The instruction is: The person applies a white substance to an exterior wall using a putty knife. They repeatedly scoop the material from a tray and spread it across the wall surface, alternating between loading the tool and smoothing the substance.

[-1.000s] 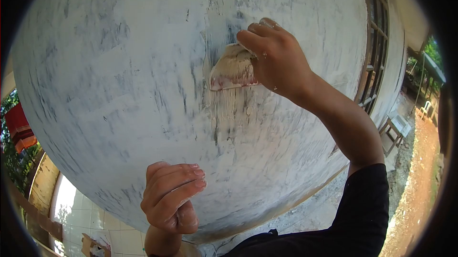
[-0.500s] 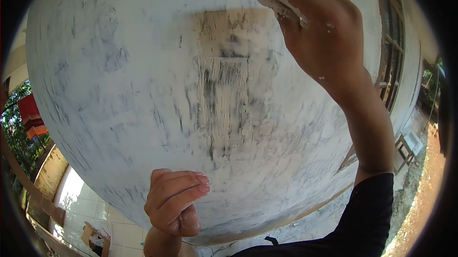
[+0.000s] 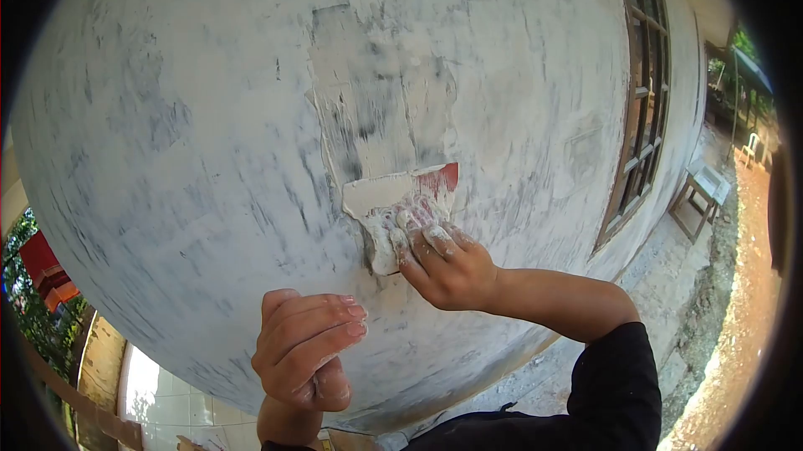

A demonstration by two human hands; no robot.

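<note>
Across the wall (image 3: 209, 141), streaked white and grey, a fresh patch of filler (image 3: 381, 99) is seen spread upward from the scraper (image 3: 401, 200). A window (image 3: 644, 91) is set to the right of that patch. The scraper, red-bladed and caked with paste, is pressed flat to the wall just below the patch, gripped by the right hand (image 3: 447, 267) with fingers spread on its back. The left hand (image 3: 305, 351), curled loosely and holding nothing, is kept lower, apart from the scraper. Ridges could be left if the blade were tilted; paste might be dropped from its loaded edge.
</note>
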